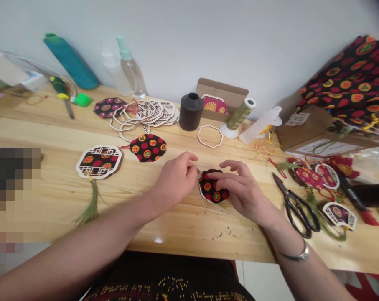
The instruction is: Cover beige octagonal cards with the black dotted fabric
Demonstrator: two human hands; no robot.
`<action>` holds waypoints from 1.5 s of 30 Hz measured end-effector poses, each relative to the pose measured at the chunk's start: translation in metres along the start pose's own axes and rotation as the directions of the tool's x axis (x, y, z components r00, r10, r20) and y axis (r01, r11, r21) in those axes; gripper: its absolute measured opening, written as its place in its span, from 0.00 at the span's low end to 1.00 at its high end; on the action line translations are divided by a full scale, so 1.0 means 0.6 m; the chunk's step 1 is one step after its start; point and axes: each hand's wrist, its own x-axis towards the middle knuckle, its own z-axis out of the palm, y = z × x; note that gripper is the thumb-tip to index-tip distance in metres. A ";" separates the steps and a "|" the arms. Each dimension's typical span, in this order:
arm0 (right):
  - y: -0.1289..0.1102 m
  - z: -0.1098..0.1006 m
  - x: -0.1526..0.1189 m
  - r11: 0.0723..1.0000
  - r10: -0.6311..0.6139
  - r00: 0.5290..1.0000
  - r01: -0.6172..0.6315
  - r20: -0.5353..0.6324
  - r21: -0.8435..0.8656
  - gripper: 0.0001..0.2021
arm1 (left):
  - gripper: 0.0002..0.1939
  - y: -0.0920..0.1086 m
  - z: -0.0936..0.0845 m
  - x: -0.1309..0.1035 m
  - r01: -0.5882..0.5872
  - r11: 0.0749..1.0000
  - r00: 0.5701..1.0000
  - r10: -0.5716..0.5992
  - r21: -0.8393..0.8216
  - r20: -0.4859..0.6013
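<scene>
Between my hands a black patterned fabric piece (209, 190) with a pale rim lies on the wooden table. My right hand (239, 186) rests over its right side, fingers spread. At its left edge is my left hand (179, 177), thumb and fingers curled together; whatever they may hold is too small to make out. A similar patterned piece (148, 148) with a red cord lies beyond my left hand. Farther left sits a white lattice-framed ornament (99, 162) with a green tassel (90, 205). An empty pale frame (210, 136) lies beyond my hands.
Black scissors (297, 207) lie right of my right hand, near finished ornaments (339, 215). Along the back stand a black thread cone (191, 111), a green spool (242, 113), a glue bottle (260, 125) and stacked lattice frames (151, 113). Patterned cloth (349, 79) covers a box (314, 133).
</scene>
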 end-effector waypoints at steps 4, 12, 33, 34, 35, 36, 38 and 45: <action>0.002 0.008 -0.004 1.000 0.001 1.000 -0.001 -0.022 -0.015 0.16 | 0.15 -0.006 0.004 0.004 0.001 1.000 1.000 -0.001 -0.017 -0.011; 0.002 0.019 -0.002 0.999 -0.022 0.999 0.023 0.034 -0.047 0.17 | 0.15 -0.007 0.007 0.001 0.001 0.999 1.000 -0.001 -0.033 -0.014; 0.010 0.027 -0.005 0.994 0.031 0.999 -0.026 0.040 -0.110 0.16 | 0.15 -0.010 0.010 -0.002 -0.028 0.999 1.000 0.028 -0.039 -0.004; 0.009 0.027 -0.005 0.993 0.033 0.999 -0.028 0.042 -0.111 0.16 | 0.15 -0.010 0.010 -0.002 -0.029 0.999 1.000 0.028 -0.038 -0.003; 0.009 0.027 -0.005 0.993 0.034 0.998 -0.029 0.044 -0.111 0.16 | 0.15 -0.010 0.010 -0.002 -0.031 0.999 1.000 0.031 -0.039 -0.002; 0.009 0.026 -0.005 0.994 0.034 0.999 -0.029 0.042 -0.107 0.16 | 0.15 -0.010 0.010 -0.001 -0.034 0.999 0.999 0.034 -0.041 -0.002; 0.008 0.023 -0.005 0.995 0.035 0.999 -0.032 0.031 -0.091 0.16 | 0.15 -0.010 0.010 -0.001 -0.035 0.998 0.999 0.035 -0.046 -0.003; 0.005 0.021 -0.005 1.000 -0.002 0.998 0.003 0.060 -0.022 0.16 | 0.17 -0.003 0.006 0.000 0.005 1.000 1.000 -0.005 0.006 -0.008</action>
